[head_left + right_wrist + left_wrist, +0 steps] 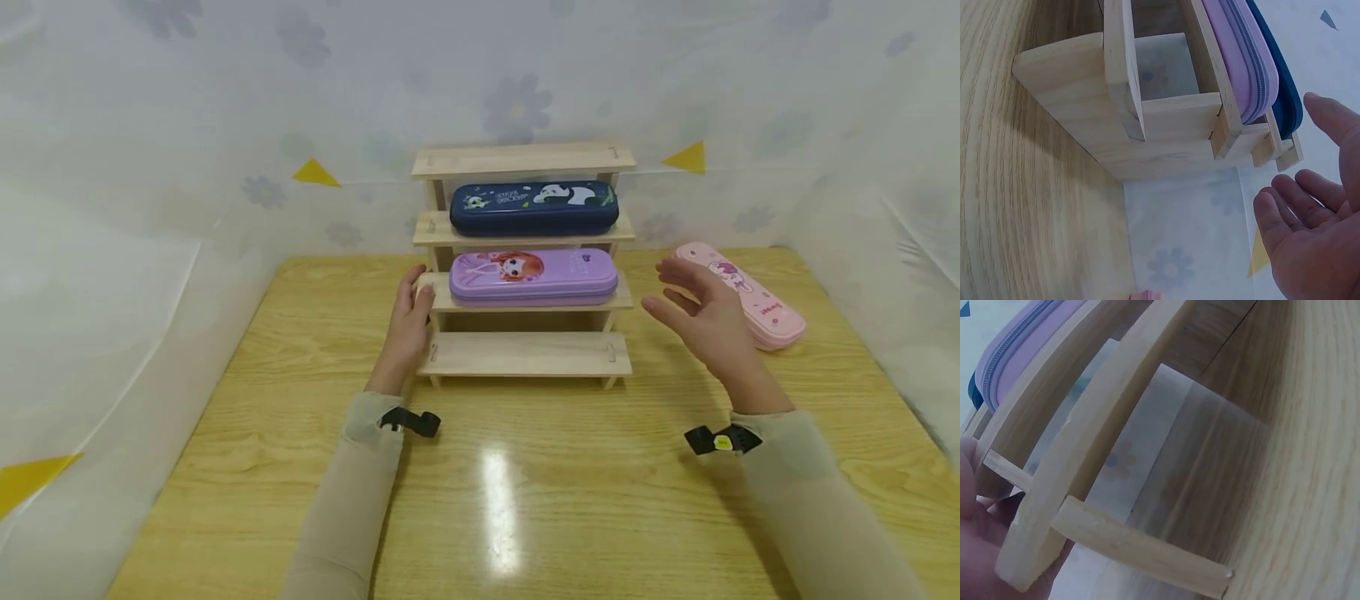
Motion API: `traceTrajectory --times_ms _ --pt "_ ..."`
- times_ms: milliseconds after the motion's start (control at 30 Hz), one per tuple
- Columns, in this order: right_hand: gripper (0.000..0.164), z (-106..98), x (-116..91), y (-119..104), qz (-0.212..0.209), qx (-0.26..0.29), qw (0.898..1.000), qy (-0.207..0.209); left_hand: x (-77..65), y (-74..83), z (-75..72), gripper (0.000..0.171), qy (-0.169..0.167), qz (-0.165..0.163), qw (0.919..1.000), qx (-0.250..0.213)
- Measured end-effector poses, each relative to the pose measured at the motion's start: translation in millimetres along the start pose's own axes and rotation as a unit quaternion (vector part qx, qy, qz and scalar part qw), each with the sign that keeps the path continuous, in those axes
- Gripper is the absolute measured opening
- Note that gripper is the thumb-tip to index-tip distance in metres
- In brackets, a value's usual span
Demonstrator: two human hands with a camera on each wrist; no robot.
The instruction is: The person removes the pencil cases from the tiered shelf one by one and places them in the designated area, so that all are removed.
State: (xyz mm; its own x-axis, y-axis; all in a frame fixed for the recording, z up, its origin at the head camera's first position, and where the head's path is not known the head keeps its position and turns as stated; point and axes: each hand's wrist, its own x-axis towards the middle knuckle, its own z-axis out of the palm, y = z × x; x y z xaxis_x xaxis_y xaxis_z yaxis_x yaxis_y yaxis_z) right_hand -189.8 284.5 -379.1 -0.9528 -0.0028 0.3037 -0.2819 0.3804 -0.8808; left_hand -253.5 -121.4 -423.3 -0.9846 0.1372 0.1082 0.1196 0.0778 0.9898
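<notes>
A stepped wooden shelf rack [525,354] stands on the table with several tiers. On its second tier from the bottom lies a purple pencil case [570,279] with a cartoon girl; one tier higher is a dark blue panda pencil case [517,221]. My left hand [407,333] grips the rack's left end beside the purple case, thumb toward the front. Relaxed and holding nothing, my right hand [712,325] hovers right of the rack, fingers apart. Partly behind it, a pink pencil case [776,321] with a rabbit lies slanted on the table.
The wood-grain table [570,500] extends in front of and around the rack. Pale flower-patterned sheeting [375,100] hangs behind and at both sides, with yellow triangles [686,158] on it. A black strap with a small camera [416,421] sits on each wrist.
</notes>
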Motion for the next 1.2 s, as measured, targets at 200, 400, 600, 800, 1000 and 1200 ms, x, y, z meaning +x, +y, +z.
traceTrajectory --times_ms 200,400,600,800,1000,1200 --pt "0.058 9 3 -5 0.008 -0.003 1.000 -0.009 -3.6 5.3 2.1 0.053 0.017 -0.001 0.9999 0.001" --pt "0.060 16 5 -7 0.019 0.004 1.000 -0.022 -14.6 31.3 6.5 0.055 0.028 -0.030 0.9990 0.017" --pt "0.060 21 7 -7 0.007 0.002 1.000 -0.021 -9.2 17.7 7.4 0.058 0.040 -0.044 0.9981 0.019" --pt "0.059 22 9 -6 -0.003 -0.002 1.000 -0.017 -3.8 -4.5 10.1 0.056 0.057 -0.029 0.9978 0.021" --pt "0.059 23 11 -6 -0.006 -0.005 1.000 -0.018 -4.6 -9.7 13.5 0.054 0.074 0.000 0.9966 0.037" --pt "0.059 26 13 -7 -0.011 0.000 1.000 -0.023 -5.4 -13.2 11.6 0.054 0.082 0.004 0.9953 0.051"
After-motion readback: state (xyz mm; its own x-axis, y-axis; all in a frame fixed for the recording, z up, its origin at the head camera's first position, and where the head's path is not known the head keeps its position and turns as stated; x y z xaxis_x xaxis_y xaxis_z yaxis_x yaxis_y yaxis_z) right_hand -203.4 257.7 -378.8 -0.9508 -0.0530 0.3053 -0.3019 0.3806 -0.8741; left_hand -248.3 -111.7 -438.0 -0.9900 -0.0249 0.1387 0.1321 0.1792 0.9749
